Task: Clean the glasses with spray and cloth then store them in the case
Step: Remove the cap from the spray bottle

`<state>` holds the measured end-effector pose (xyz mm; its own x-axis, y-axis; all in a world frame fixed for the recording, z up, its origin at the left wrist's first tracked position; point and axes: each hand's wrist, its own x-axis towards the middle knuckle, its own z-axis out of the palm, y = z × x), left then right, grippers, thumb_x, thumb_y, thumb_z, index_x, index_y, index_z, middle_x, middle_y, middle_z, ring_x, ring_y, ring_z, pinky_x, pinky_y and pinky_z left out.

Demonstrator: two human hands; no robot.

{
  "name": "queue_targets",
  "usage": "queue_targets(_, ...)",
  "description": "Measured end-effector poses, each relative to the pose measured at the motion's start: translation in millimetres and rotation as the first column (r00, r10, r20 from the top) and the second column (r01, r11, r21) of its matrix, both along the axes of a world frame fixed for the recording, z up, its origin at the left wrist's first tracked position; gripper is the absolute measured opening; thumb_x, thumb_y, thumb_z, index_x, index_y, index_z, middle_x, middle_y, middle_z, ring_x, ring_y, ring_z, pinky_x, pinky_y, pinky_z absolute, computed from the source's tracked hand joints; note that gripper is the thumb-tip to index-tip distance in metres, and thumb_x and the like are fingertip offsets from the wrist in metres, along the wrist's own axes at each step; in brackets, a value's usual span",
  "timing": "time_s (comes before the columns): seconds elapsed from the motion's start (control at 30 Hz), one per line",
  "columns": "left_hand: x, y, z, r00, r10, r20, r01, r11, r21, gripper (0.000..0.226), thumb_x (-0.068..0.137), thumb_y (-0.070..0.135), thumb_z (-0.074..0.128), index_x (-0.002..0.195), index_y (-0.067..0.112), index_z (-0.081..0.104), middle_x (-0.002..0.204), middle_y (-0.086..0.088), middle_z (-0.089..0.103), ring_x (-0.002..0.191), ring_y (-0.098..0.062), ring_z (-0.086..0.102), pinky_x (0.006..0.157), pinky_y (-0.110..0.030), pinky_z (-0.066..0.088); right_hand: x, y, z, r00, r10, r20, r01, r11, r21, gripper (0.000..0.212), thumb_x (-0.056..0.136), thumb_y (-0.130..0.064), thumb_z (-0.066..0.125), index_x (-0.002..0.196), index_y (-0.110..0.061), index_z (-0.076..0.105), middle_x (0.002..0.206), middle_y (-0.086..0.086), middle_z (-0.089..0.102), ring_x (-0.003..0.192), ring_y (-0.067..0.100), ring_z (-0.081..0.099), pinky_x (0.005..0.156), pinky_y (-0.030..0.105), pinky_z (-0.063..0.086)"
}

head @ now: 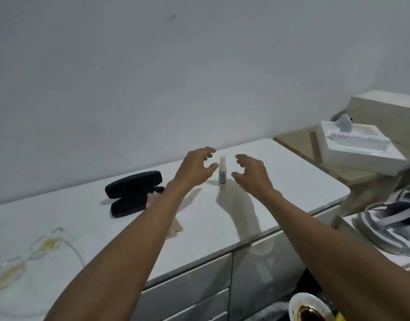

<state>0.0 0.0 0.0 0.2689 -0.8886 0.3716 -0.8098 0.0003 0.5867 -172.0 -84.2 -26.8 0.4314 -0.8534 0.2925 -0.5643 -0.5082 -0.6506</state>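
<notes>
I have both arms stretched out over the white cabinet top [280, 163]. My left hand [194, 169] and my right hand [252, 174] hover on either side of the small spray bottle [222, 170], which stands upright on the surface between them. Neither hand touches it: the fingers of both are loosely curled and spread, thumbs pointing inward toward the bottle, holding nothing.

The black glasses case [133, 193] lies open on the cabinet top to the left of my left wrist, its lid tipped up toward the wall. A pinkish cleaning cloth [175, 228] lies flat on the surface, partly hidden under my left forearm, with one edge reaching up beside the case. The clear-framed glasses [25, 256] with yellowish lenses rest at the near left of the cabinet top, well apart from the case and the bottle; they look blurred at this edge of the view.

Off to the right, a white tissue box [359, 147] sits on a lower beige surface, and a grey and white bundle of fabric [394, 225] lies nearer. At the bottom edge, a white dish with dark residue [308, 309] shows partly.
</notes>
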Motion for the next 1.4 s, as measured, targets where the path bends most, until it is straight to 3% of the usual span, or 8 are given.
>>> queue_targets(0.27,-5,-29,-16,0.973,-0.049,-0.226,0.017,0.990,-0.143,0.039,0.087,0.020,0.076,0.124,0.011,0.067,0.112,-0.003,0.070,0.095,-0.016,0.068,0.084,-0.024,0.053,20,-6,-30,0.989,0.023,0.144,-0.038,0.994,0.098,0.062,0.081,-0.024,0.083,0.137,-0.008,0.060,0.125,0.010,0.068,0.114,0.022,0.064,0.099,0.040,0.053)
queue_targets(0.5,-4,-35,-28,0.950,-0.039,-0.311,-0.004,0.990,-0.138,0.021,0.083,0.006,0.076,0.104,0.008,0.076,0.092,-0.003,0.076,0.089,-0.015,0.074,0.087,-0.031,0.059,35,-8,-42,0.969,0.025,0.246,-0.064,0.987,0.151,0.020,0.083,-0.018,0.077,0.102,-0.011,0.075,0.091,0.004,0.079,0.091,0.020,0.074,0.088,0.040,0.057)
queue_targets(0.63,-5,-36,-28,0.933,-0.047,-0.357,-0.012,0.987,-0.160,0.019,0.081,0.004,0.078,0.100,0.007,0.076,0.090,-0.005,0.076,0.088,-0.017,0.074,0.084,-0.028,0.059,36,-6,-44,0.956,0.017,0.293,-0.070,0.983,0.171,0.017,0.085,-0.016,0.077,0.101,-0.011,0.074,0.088,0.003,0.079,0.085,0.015,0.075,0.086,0.037,0.058)
queue_targets(0.8,-10,-37,-28,0.919,-0.030,-0.393,-0.048,0.981,-0.188,0.016,0.080,0.004,0.079,0.096,0.007,0.077,0.084,0.001,0.075,0.078,-0.004,0.071,0.073,-0.014,0.053,36,-6,-44,0.955,0.009,0.298,-0.068,0.980,0.188,0.018,0.085,-0.017,0.077,0.102,-0.012,0.074,0.092,0.003,0.078,0.085,0.014,0.074,0.086,0.034,0.057)
queue_targets(1.03,-7,-34,-18,0.856,-0.009,-0.516,-0.148,0.953,-0.264,0.027,0.081,0.009,0.081,0.107,0.008,0.074,0.085,0.000,0.074,0.080,-0.009,0.071,0.082,-0.021,0.058,32,-5,-42,0.962,-0.003,0.272,-0.040,0.988,0.151,0.015,0.086,-0.015,0.076,0.100,-0.011,0.073,0.081,-0.003,0.071,0.078,0.013,0.068,0.082,0.034,0.054)
queue_targets(1.2,-2,-18,-39,0.862,0.071,-0.502,-0.178,0.969,-0.169,0.015,0.076,0.000,0.081,0.088,0.007,0.076,0.080,-0.001,0.074,0.071,-0.006,0.068,0.067,-0.009,0.052,29,-6,-42,0.960,-0.023,0.277,-0.019,0.989,0.149,0.020,0.087,-0.015,0.076,0.106,-0.012,0.073,0.088,-0.002,0.072,0.073,0.007,0.067,0.081,0.030,0.053)
queue_targets(1.3,-2,-10,-60,0.826,0.109,-0.553,-0.168,0.984,-0.058,0.016,0.075,-0.006,0.079,0.084,0.007,0.075,0.079,-0.006,0.073,0.071,-0.014,0.068,0.061,-0.020,0.056,30,-5,-44,0.962,-0.025,0.271,-0.012,0.991,0.134,0.021,0.086,-0.016,0.075,0.107,-0.012,0.073,0.095,0.002,0.075,0.083,0.016,0.069,0.085,0.035,0.055)
queue_targets(1.4,-2,-8,-75,0.796,0.122,-0.592,-0.163,0.986,-0.016,0.023,0.071,-0.012,0.078,0.083,0.007,0.074,0.078,-0.011,0.070,0.072,-0.022,0.066,0.070,-0.037,0.062,31,-6,-45,0.965,-0.027,0.262,-0.008,0.991,0.134,0.022,0.086,-0.016,0.076,0.107,-0.012,0.074,0.101,0.005,0.077,0.091,0.021,0.072,0.088,0.039,0.056)
